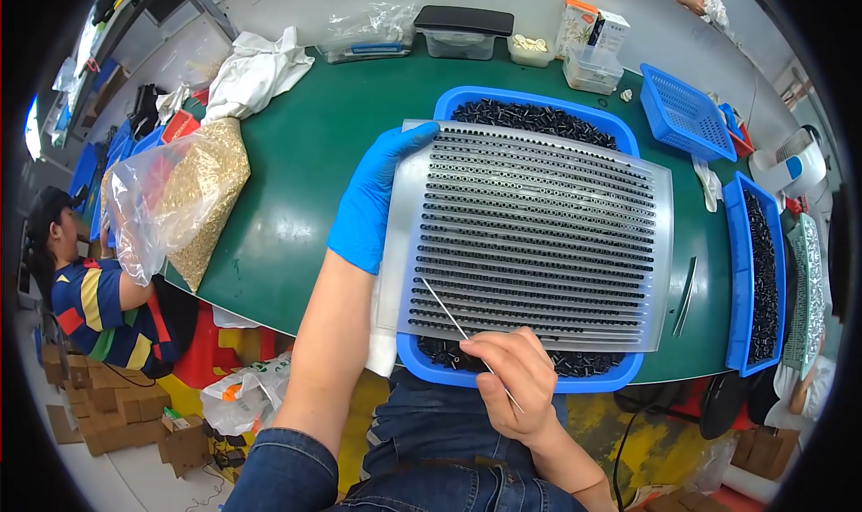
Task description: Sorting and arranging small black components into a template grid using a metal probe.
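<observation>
Holding black parts, the blue tray (422,361) carries a plate (539,234) grasped by left hand (373,198), right hand (512,377) pinching rod (449,313).

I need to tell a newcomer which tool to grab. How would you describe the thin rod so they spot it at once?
On the green table, find the grooved plate lying over the blue tray. The thin metal rod, pinched in the bare right hand, slants across its near edge: the only slender, shiny stick there.

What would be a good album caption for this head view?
Gloved left hand steadies a slotted plate over a blue tray of small black parts while the bare right hand works a thin rod.
</observation>
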The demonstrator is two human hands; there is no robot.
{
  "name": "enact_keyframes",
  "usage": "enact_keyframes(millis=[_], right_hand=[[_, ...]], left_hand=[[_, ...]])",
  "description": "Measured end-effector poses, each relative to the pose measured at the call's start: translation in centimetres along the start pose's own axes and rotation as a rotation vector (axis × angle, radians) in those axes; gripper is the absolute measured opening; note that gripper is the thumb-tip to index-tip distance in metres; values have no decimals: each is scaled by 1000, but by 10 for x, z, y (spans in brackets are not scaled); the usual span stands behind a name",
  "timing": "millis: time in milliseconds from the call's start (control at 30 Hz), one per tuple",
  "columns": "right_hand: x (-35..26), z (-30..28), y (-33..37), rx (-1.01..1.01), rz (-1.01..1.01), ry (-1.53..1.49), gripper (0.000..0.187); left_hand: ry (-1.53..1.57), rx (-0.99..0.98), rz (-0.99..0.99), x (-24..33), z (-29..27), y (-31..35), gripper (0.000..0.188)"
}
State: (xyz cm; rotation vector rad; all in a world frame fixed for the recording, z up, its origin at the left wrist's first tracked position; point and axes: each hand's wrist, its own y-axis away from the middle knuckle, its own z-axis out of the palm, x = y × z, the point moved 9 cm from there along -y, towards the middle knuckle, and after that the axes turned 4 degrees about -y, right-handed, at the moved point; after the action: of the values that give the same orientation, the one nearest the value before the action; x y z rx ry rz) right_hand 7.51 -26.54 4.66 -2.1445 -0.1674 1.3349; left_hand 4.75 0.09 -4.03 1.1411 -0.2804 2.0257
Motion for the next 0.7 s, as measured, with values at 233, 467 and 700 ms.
enact_keyframes(millis=[233, 467, 700], right_hand=[[-1, 6, -4, -9, -1, 26, 27], [-8, 10, -13, -36, -36, 95, 26], [-4, 11, -9, -27, 2, 108, 23]], left_hand=[[26, -11, -27, -5, -6, -2, 36], [40, -43, -11, -3, 1, -3, 34], [20, -18, 10, -1, -2, -5, 34]])
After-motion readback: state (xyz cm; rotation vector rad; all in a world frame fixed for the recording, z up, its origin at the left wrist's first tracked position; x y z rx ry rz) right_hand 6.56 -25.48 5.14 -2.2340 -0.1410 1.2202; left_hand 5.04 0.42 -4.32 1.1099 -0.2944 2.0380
